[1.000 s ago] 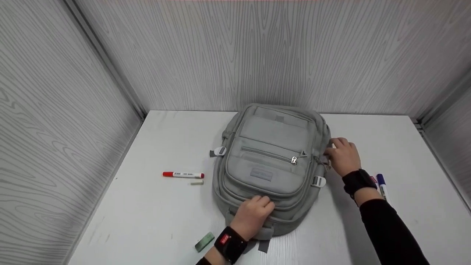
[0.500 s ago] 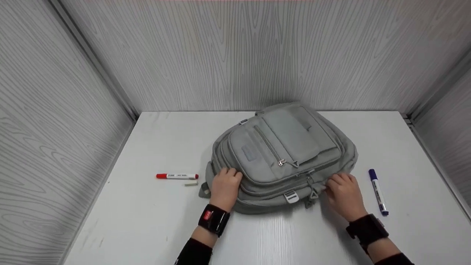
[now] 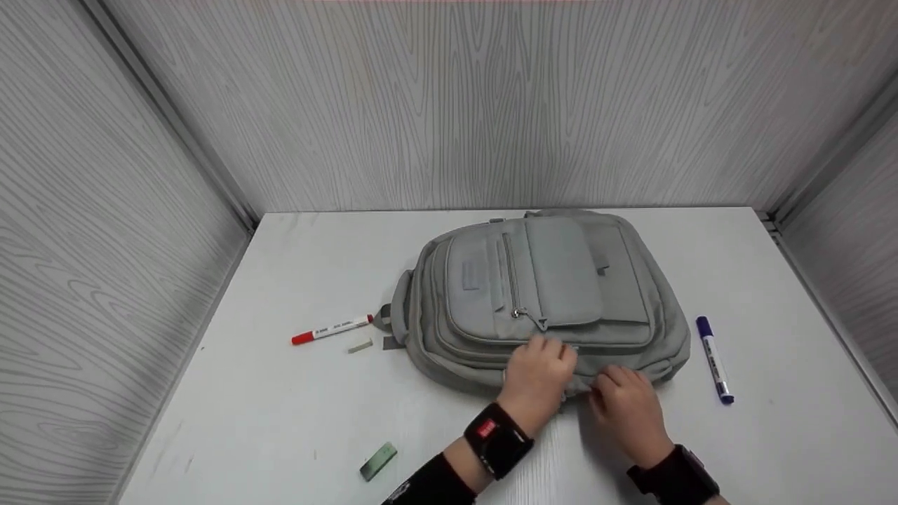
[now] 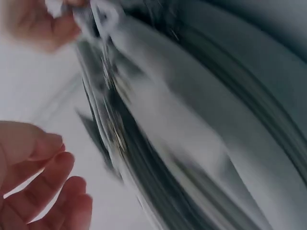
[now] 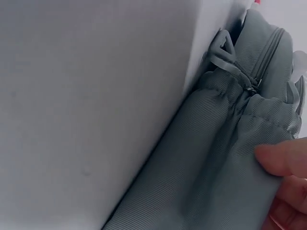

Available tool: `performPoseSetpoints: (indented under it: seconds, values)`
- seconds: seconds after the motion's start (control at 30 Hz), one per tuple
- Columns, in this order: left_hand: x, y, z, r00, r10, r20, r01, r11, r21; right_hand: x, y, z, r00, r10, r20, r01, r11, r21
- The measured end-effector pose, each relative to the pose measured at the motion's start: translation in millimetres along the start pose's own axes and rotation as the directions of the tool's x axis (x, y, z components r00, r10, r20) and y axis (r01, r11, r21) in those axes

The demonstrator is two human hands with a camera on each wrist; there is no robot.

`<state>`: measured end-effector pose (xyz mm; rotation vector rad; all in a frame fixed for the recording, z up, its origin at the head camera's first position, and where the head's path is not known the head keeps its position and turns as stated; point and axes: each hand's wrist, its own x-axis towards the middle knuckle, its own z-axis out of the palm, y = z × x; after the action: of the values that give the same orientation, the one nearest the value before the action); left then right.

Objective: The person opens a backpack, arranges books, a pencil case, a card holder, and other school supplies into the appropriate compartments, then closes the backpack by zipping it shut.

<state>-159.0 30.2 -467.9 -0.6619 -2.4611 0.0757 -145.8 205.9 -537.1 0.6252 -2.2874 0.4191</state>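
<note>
A grey backpack (image 3: 561,273) lies on its back on the white table, its top with the carry loop toward the left. My left hand (image 3: 539,375) is at its near side, above the side seam. In the left wrist view the fingers of this left hand (image 4: 43,177) are loosely bent, with nothing between them, beside the side zipper (image 4: 115,124). To its right, my right hand (image 3: 628,410) pinches the gathered side pocket (image 5: 230,143) of the backpack, thumb on the outside. A triangular zipper pull (image 5: 223,45) hangs by the pocket's mouth.
A red marker (image 3: 333,328) touches or nearly meets the backpack's left strap, with a short chalk piece (image 3: 360,345) below it. A green block (image 3: 379,461) lies at the front left. A blue marker (image 3: 715,361) lies on the right. Grey panels (image 3: 491,105) stand behind.
The backpack has turned so its top points left instead of toward the person. My left hand has let go of the top and moved right; the right hand now pinches the side pocket.
</note>
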Motion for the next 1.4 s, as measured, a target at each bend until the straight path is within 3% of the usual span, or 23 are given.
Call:
performPoseSetpoints:
  seconds: [0.07, 0.13, 0.2, 0.23, 0.37, 0.43, 0.63, 0.73, 0.8, 0.9, 0.97, 1.0, 1.07, 1.23, 1.4]
  values:
    - [6.0, 12.7, 3.4, 0.982, 0.021, 0.189, -0.027, 0.999, 0.027, 0.0, -3.1, 1.5, 1.000, 0.011, 0.007, -0.011, 1.000, 0.006]
    - [10.4, 19.2, 7.3, 0.936, 0.017, 0.353, -0.035, 0.998, 0.045, -0.2, -5.4, 3.0, 1.000, 0.017, 0.017, -0.017, 1.000, 0.011]
    - [13.5, 20.9, 11.1, 0.901, 0.007, 0.435, -0.037, 0.998, 0.059, -0.2, -6.7, 3.9, 1.000, 0.015, 0.025, -0.016, 1.000, 0.013]
    - [14.5, 20.3, 12.5, 0.898, 0.003, 0.441, -0.033, 0.998, 0.062, 0.2, -6.7, 4.2, 1.000, 0.015, 0.026, -0.015, 1.000, 0.011]
    - [14.6, 13.7, 17.1, 0.950, -0.046, 0.308, 0.028, 0.998, 0.064, 4.6, -3.4, 4.4, 0.999, 0.031, 0.023, -0.031, 1.000, 0.006]
    - [13.1, 10.3, 18.2, 0.967, -0.082, 0.240, 0.072, 0.996, 0.047, 6.5, -1.0, 4.4, 0.999, 0.037, 0.021, -0.037, 0.999, 0.003]
    - [2.1, 5.9, 21.3, 0.987, -0.123, 0.106, 0.129, 0.990, -0.048, 4.5, 1.7, 5.6, 0.999, 0.033, 0.020, -0.033, 0.999, 0.005]
    - [-6.8, 1.7, 20.0, 0.992, -0.105, 0.065, 0.115, 0.978, -0.174, 2.7, 1.2, 5.4, 0.999, 0.037, 0.026, -0.037, 0.999, 0.007]
    - [-12.1, -3.1, 16.5, 0.988, -0.089, 0.125, 0.126, 0.932, -0.340, 1.9, 0.6, 4.3, 0.999, 0.042, 0.032, -0.042, 0.999, 0.011]
    - [-18.2, -10.9, 11.3, 0.965, -0.072, 0.252, 0.208, 0.795, -0.570, 1.0, 1.2, 1.6, 0.998, 0.043, 0.039, -0.044, 0.999, 0.018]
    - [-20.4, -14.3, 9.6, 0.947, -0.078, 0.311, 0.270, 0.716, -0.644, 0.8, 2.7, -0.2, 0.999, 0.038, 0.036, -0.039, 0.999, 0.024]
    - [-21.6, -15.3, 10.0, 0.946, -0.088, 0.312, 0.283, 0.695, -0.661, 0.5, 3.6, -1.1, 0.999, 0.037, 0.035, -0.038, 0.999, 0.026]
    - [-23.9, -17.1, 11.1, 0.950, -0.118, 0.290, 0.288, 0.692, -0.663, 0.1, 5.3, -2.3, 0.999, 0.028, 0.033, -0.029, 0.999, 0.029]
    - [-32.9, -29.3, 10.5, 0.949, -0.217, 0.228, 0.314, 0.722, -0.617, -1.1, 7.7, -5.8, 0.999, 0.013, 0.048, -0.014, 1.000, 0.022]
    - [-46.6, -51.0, 7.9, 0.951, -0.266, 0.160, 0.309, 0.763, -0.568, -2.8, 14.4, -10.0, 0.999, 0.003, 0.042, -0.003, 1.000, 0.011]
